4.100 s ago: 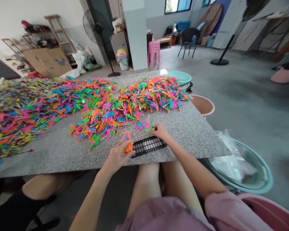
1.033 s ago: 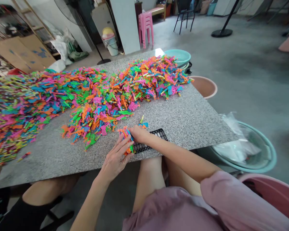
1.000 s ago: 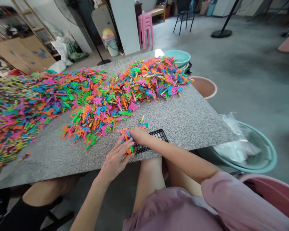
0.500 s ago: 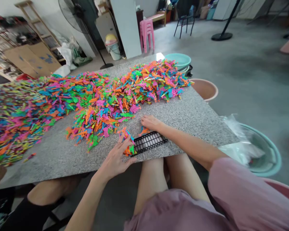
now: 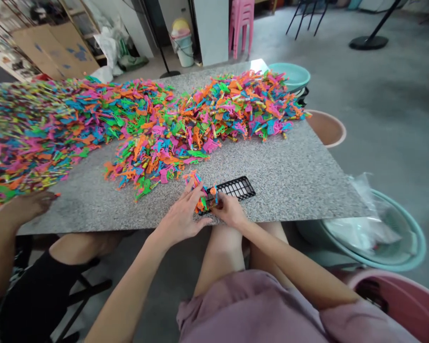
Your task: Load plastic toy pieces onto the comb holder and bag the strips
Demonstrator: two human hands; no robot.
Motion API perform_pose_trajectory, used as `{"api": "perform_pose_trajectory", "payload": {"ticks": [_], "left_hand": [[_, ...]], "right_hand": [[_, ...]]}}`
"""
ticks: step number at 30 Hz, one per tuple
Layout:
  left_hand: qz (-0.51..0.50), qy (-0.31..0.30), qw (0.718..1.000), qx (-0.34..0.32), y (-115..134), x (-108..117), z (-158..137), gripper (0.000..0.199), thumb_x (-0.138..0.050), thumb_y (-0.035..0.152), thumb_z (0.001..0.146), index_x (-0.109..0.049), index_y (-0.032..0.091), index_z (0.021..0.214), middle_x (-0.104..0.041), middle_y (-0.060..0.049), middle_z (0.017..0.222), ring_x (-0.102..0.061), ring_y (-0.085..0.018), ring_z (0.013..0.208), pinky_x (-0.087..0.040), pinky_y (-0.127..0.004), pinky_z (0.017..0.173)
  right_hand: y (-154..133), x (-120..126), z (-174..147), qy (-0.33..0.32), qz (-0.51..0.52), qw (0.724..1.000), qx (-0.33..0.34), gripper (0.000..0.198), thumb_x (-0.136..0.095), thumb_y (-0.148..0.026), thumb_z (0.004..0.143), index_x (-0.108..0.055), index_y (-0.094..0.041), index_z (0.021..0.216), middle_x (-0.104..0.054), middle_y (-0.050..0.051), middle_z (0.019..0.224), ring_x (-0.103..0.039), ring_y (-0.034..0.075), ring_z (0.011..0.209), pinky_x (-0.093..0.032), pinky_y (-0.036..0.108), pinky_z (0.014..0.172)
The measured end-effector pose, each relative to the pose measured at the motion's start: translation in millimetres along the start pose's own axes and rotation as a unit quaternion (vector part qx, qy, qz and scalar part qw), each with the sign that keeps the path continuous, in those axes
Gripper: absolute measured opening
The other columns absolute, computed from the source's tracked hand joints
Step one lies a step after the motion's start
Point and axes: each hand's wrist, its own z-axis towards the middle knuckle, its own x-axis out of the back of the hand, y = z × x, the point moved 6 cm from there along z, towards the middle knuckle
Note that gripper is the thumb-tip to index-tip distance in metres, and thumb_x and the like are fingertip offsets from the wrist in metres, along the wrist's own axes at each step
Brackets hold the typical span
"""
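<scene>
A small black mesh basket [image 5: 238,188] lies near the table's front edge. Bright plastic toys [image 5: 201,204], some seemingly pistol-shaped, stand packed at its left end. My left hand [image 5: 180,209] rests against these toys, fingers stretched and thumb apart along the near side. Over the basket, beside the packed toys, my right hand [image 5: 230,209] pinches a small orange and blue plastic toy [image 5: 213,191]; its lower part is hidden by the fingers. Beyond the hands spreads a large heap of similar toys [image 5: 200,119] in pink, orange, green and blue.
The speckled stone table [image 5: 289,176] ends close to my lap. On the left, a co-worker's hand [image 5: 39,205] is at the table edge. To the right stand a green tub [image 5: 420,243] with plastic bags, a pink tub [image 5: 411,295] and a brown basin [image 5: 327,128].
My right hand has come from the tabletop beyond the basket back to its near side, now with a toy. My left hand stays at the packed toys. The view has tilted down.
</scene>
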Motion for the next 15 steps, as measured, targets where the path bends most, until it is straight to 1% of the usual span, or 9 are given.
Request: {"api": "perform_pose_trajectory", "payload": {"ticks": [3, 5, 8, 11, 13, 15], "left_hand": [[0.0, 0.001, 1.0, -0.001, 0, 0, 0, 0.074, -0.067, 0.037, 0.083, -0.03, 0.022, 0.144, -0.047, -0.013, 0.146, -0.016, -0.034, 0.147, -0.034, -0.052, 0.113], [-0.001, 0.003, 1.0, -0.001, 1, 0, 0, 0.078, -0.068, 0.037, 0.083, -0.026, 0.021, 0.147, -0.044, -0.014, 0.148, -0.016, -0.034, 0.147, -0.034, -0.052, 0.113], [-0.009, 0.007, 1.0, -0.002, 2, 0, 0, 0.08, -0.068, 0.036, 0.082, -0.025, 0.02, 0.148, -0.043, -0.015, 0.148, -0.016, -0.034, 0.147, -0.034, -0.052, 0.113], [-0.023, 0.011, 1.0, 0.004, 2, 0, 0, 0.081, -0.067, 0.036, 0.082, -0.024, 0.02, 0.148, -0.049, -0.014, 0.144, -0.016, -0.033, 0.147, -0.034, -0.052, 0.112], [-0.025, 0.015, 1.0, 0.007, 2, 1, 0, 0.084, -0.068, 0.036, 0.081, -0.022, 0.019, 0.149, -0.048, -0.015, 0.145, -0.016, -0.034, 0.147, -0.034, -0.053, 0.113], [-0.025, 0.015, 1.0, 0.006, 2, 1, 1, 0.085, -0.068, 0.037, 0.081, -0.022, 0.019, 0.15, -0.044, -0.015, 0.148, -0.015, -0.034, 0.147, -0.034, -0.053, 0.113]], "right_hand": [[-10, 6, 9, -0.021, -0.111, 0.993, 0.022, 0.007, -0.065, -0.02, 0.075, -0.06, -0.018, 0.08, -0.066, 0.001, 0.07, -0.06, 0.015, 0.064, -0.036, 0.023, 0.058], [-15, 8, 15, -0.045, -0.153, 0.986, 0.044, 0.005, -0.065, -0.019, 0.074, -0.062, -0.017, 0.077, -0.066, 0.002, 0.069, -0.059, 0.015, 0.064, -0.033, 0.023, 0.058], [-15, 9, 21, -0.077, -0.155, 0.983, 0.056, 0.007, -0.069, -0.019, 0.073, -0.063, -0.016, 0.074, -0.066, 0.001, 0.067, -0.057, 0.014, 0.062, -0.032, 0.022, 0.056], [-11, 8, 22, -0.09, -0.129, 0.986, 0.052, 0.011, -0.07, -0.024, 0.075, -0.065, -0.016, 0.081, -0.067, 0.0, 0.07, -0.058, 0.013, 0.062, -0.034, 0.021, 0.056], [-12, 9, 20, -0.086, -0.154, 0.983, 0.059, 0.014, -0.069, -0.026, 0.078, -0.066, -0.016, 0.087, -0.069, 0.002, 0.074, -0.061, 0.015, 0.066, -0.036, 0.022, 0.059], [-17, 9, 18, -0.083, -0.21, 0.972, 0.07, 0.016, -0.067, -0.026, 0.08, -0.067, -0.016, 0.092, -0.07, 0.005, 0.078, -0.064, 0.019, 0.073, -0.038, 0.024, 0.062]]}}
